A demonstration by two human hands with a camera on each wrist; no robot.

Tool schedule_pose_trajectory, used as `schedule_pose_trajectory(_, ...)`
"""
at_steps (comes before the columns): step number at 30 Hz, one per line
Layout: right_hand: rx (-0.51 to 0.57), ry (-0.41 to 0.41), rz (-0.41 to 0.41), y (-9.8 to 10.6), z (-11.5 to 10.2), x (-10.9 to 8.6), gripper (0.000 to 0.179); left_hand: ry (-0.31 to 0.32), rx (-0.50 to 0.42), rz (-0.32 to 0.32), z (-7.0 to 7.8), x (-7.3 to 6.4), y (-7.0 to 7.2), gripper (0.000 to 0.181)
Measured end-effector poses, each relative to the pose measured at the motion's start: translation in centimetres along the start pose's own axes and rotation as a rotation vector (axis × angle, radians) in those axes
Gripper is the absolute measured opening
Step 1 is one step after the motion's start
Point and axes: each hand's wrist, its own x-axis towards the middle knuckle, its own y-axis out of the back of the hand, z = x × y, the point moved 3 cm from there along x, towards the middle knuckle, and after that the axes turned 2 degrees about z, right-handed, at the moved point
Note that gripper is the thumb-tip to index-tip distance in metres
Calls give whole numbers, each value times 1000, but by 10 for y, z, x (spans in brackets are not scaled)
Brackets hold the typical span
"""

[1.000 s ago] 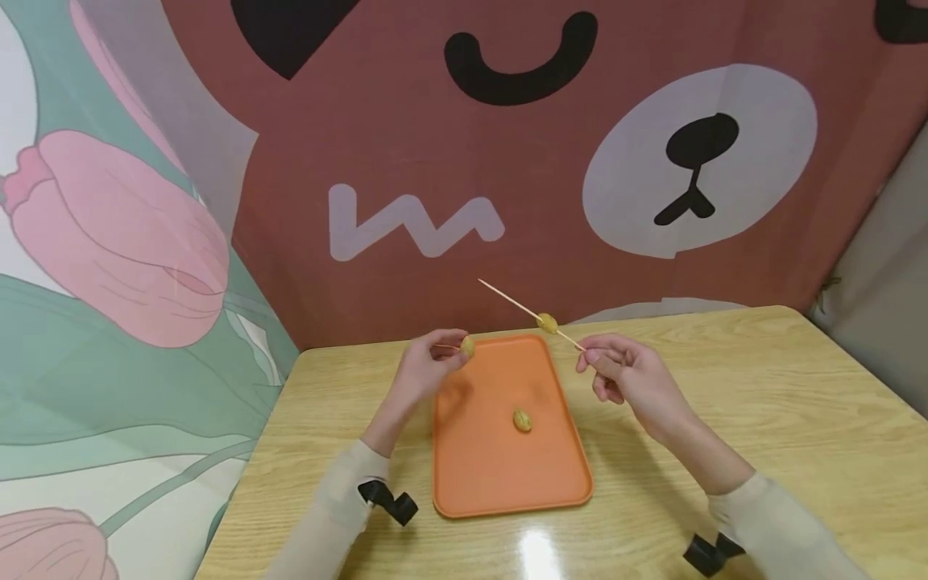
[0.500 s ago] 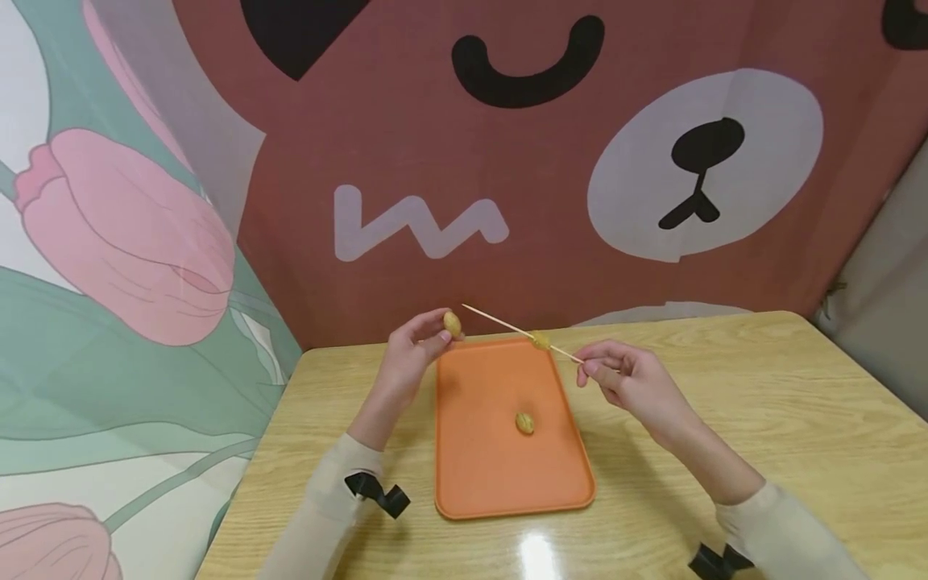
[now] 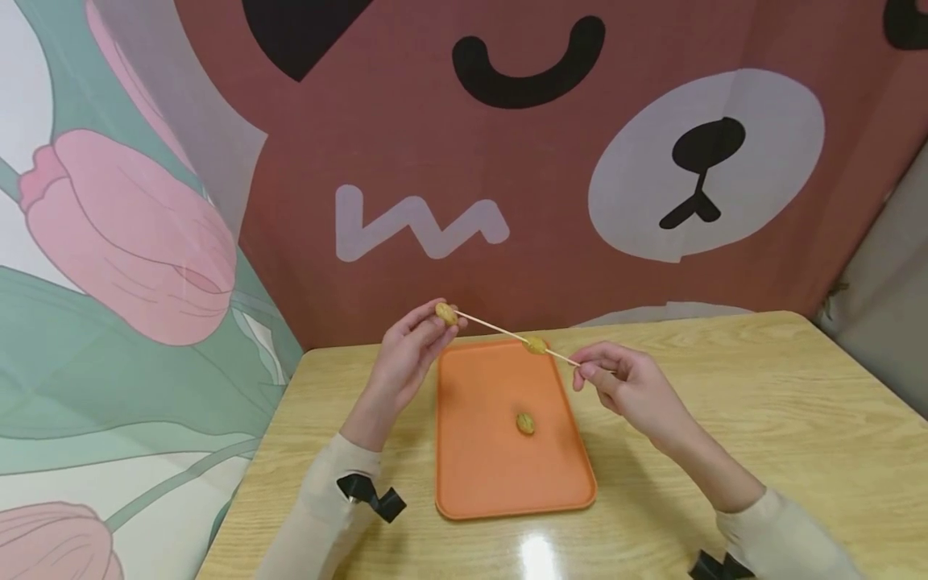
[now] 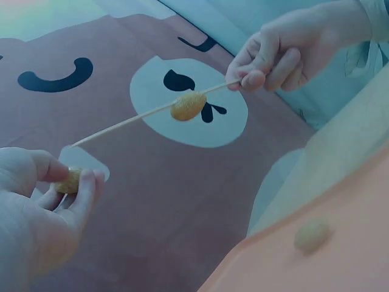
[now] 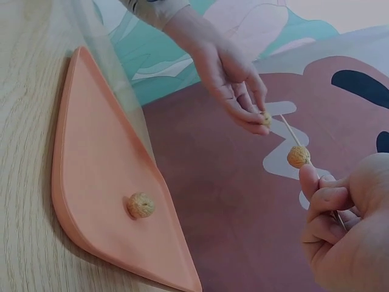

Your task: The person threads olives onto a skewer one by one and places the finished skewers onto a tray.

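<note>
My right hand (image 3: pixel 631 387) pinches one end of a thin bamboo skewer (image 3: pixel 493 325) between thumb and fingers. An oval, yellow-brown, wrinkled piece (image 3: pixel 536 345) is threaded on the skewer partway along. My left hand (image 3: pixel 408 346) holds a similar oval piece (image 3: pixel 445 313) between its fingertips and thumb. The skewer's free tip points at the left hand; in the left wrist view it stands just apart from the held piece (image 4: pixel 68 181). A third oval piece (image 3: pixel 525 424) lies on the orange tray (image 3: pixel 500 483), beneath and between the hands.
The tray lies on a wood-grain table (image 3: pixel 768 403). Behind the table hangs a brown cloth (image 3: pixel 406 290) with a cartoon bear face, and a flower-patterned cloth (image 3: pixel 145 242) is at the left. Black wrist mounts (image 3: pixel 371 497) sit at the sleeves.
My left hand has moved up and left with its piece, turning it toward the skewer. My right hand has lowered the skewer and brought its tip close to that piece.
</note>
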Motion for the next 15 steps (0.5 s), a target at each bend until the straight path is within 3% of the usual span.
schedule_pose_trajectory(6,-6,-10,-6,-1,-1,1,19,-8,-103,7,2,0,-2,44)
schedule_pose_trajectory(15,-33,-26,5,-1,1,1,20,1,-182,-17,3,-1,-7,39)
